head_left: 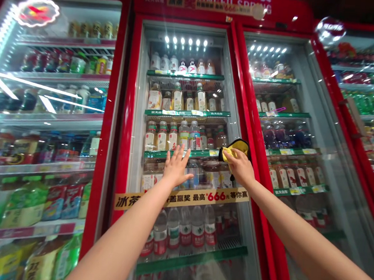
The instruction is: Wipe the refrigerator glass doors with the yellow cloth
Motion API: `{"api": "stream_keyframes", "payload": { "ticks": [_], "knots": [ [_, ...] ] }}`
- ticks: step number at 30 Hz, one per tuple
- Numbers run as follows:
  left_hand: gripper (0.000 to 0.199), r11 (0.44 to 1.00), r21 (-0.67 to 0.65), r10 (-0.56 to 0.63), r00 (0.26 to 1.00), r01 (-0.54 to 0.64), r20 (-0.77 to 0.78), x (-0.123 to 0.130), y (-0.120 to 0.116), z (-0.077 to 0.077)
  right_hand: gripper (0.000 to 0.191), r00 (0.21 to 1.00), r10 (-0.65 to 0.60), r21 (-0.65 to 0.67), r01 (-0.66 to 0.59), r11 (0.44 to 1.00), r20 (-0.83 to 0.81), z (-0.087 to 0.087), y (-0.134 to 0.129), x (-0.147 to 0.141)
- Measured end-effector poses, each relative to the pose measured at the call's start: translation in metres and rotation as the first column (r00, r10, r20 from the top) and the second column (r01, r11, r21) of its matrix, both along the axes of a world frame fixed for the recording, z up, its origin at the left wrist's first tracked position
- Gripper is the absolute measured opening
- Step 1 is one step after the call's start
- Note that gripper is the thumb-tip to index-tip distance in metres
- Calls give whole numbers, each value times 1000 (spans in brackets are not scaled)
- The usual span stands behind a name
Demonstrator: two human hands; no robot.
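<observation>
My left hand (176, 167) is spread flat with fingers apart, at the glass door (190, 89) of a red drinks fridge; whether it presses on the glass I cannot tell. Bunched in my right hand (241, 166) is a yellow cloth with dark edging (240, 147), held near the door's right side by the red frame (251, 119). Part of the cloth is hidden by my fingers. Just below both hands a gold printed strip (202, 196) runs across the door. Behind the glass, bottles (172, 137) stand in rows on green-edged shelves.
To the right is a second glass door (286, 134) of the same fridge, with more bottles behind it. Another red-framed fridge (110, 87) stands at the left, and one more fridge (366, 93) at the far right. Ceiling lights reflect in the glass.
</observation>
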State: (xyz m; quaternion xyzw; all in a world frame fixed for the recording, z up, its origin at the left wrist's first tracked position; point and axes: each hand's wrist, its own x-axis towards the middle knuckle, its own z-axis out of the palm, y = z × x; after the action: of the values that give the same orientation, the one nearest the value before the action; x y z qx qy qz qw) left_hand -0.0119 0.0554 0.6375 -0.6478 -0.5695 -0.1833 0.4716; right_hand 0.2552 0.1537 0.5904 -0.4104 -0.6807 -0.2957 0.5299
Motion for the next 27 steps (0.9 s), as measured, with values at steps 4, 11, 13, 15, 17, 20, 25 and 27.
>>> {"api": "stream_keyframes", "payload": {
  "ticks": [4, 11, 13, 15, 17, 20, 25, 27],
  "knots": [
    [110, 1000, 1, -23, 1000, 23, -2, -7, 2, 1, 51, 987, 0, -21, -4, 1000, -163, 39, -4, -36],
    [109, 998, 19, -54, 999, 54, -3, -13, 6, -5, 58, 979, 30, 21, -35, 999, 204, 14, -30, -66],
    [109, 998, 10, -68, 997, 68, -26, -19, 3, -6, 61, 971, 4, -8, -2, 1000, 239, 8, -28, -52],
    [109, 998, -2, -62, 997, 62, -34, -27, -2, -6, 63, 988, -19, -49, 27, 998, 152, 18, -24, -44],
    [109, 999, -1, -42, 999, 42, -17, -36, -8, -6, 62, 999, -30, -76, 31, 997, 18, 36, -23, -51],
    [108, 999, 27, -39, 999, 39, 8, -49, -17, -8, 62, 998, -21, -72, 16, 997, -63, 56, -31, -87],
    [105, 997, 70, -29, 998, 26, 47, -75, -28, -18, 66, 967, 37, 24, -44, 999, 251, 22, -49, -127],
    [105, 997, 72, -18, 999, 14, 51, -86, -33, -21, 68, 940, 42, 27, -54, 998, 339, 5, -49, -119]
  ]
}}
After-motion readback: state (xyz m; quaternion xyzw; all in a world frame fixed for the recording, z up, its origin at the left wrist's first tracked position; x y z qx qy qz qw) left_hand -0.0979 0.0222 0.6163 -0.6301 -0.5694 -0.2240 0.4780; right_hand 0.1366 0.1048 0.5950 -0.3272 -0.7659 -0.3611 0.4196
